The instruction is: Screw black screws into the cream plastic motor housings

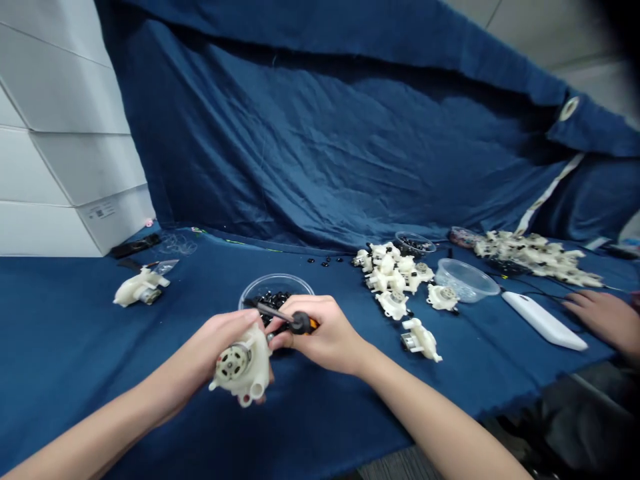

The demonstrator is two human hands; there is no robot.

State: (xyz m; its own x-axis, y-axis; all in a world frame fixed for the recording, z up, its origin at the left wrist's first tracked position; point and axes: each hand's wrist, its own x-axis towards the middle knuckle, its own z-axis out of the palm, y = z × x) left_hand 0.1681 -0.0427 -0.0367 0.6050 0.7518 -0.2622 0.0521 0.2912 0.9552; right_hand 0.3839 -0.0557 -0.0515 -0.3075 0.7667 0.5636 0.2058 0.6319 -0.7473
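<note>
Your left fingers (233,327) close round the white pump housing (247,367), steadying it for the screwdriver (277,315) your right fingers (320,320) grip.

From where I'm standing, nothing is legible: just a small label (99,211) with a square code and tiny print, at ten o'clock on a white wall panel (83,167).

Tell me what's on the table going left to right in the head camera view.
Loose pump → pump in left hand → screwdriver in right hand → pile of white pumps → clear bowl → white block → co-worker's hand
</note>
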